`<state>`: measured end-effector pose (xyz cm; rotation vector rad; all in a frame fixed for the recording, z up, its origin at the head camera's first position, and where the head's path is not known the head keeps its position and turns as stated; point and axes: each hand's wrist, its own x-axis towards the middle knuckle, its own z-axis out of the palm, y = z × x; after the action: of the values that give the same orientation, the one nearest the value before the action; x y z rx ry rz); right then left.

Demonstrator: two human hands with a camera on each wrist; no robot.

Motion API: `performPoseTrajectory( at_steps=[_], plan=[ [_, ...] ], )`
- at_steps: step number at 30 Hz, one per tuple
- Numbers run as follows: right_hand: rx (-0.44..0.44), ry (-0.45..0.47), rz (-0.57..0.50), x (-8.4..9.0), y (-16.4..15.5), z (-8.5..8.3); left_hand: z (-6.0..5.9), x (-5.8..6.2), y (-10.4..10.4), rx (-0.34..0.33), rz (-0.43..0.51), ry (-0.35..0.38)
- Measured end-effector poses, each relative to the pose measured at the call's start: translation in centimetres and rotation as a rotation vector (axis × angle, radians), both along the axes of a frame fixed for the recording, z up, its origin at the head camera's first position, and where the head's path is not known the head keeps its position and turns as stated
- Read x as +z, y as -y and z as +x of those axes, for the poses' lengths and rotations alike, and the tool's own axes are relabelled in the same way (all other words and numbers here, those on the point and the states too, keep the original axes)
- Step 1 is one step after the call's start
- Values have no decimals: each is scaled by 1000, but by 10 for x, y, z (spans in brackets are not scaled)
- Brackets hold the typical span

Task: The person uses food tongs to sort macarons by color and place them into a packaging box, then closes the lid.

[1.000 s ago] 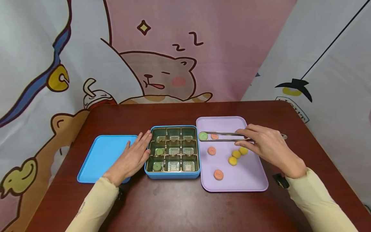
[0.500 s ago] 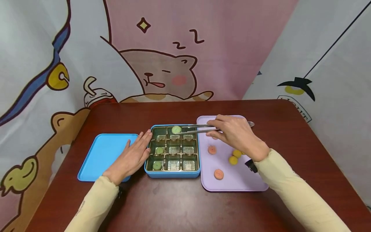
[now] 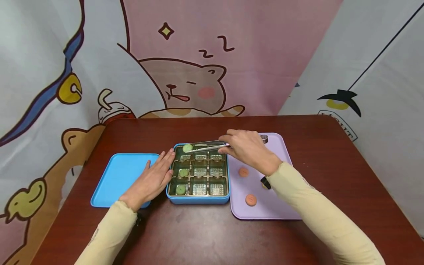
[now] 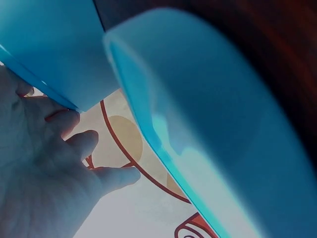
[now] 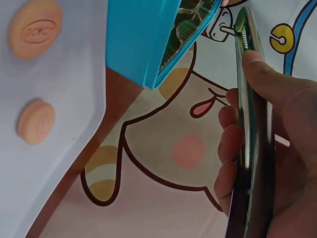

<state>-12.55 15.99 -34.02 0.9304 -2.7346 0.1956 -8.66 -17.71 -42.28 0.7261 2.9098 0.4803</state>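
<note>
In the head view my right hand grips metal tongs, whose tips pinch a round green piece over the back left compartment of a blue box. Two more green pieces, one in the middle left compartment and one in the front left, lie in the box's gold divided insert. My left hand rests with straight fingers against the box's left side. The right wrist view shows fingers and thumb curled round the tongs; in the left wrist view my left hand touches the box's wall.
Right of the box lies a lilac tray bearing orange pieces; my right forearm covers much of it. A flat blue lid lies at the left, partly under my left hand. A patterned cloth hangs behind the brown table.
My right hand has carried the green piece in the tongs leftward from the lilac tray to above the box's back left compartment. My left hand has stayed at the box.
</note>
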Motion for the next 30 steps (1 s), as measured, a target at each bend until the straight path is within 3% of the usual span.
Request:
performPoseTrajectory(
  at_steps=[30],
  plan=[
    [-48,45,200,3,48,-15,1,-1,0,-4,9,9]
  ],
)
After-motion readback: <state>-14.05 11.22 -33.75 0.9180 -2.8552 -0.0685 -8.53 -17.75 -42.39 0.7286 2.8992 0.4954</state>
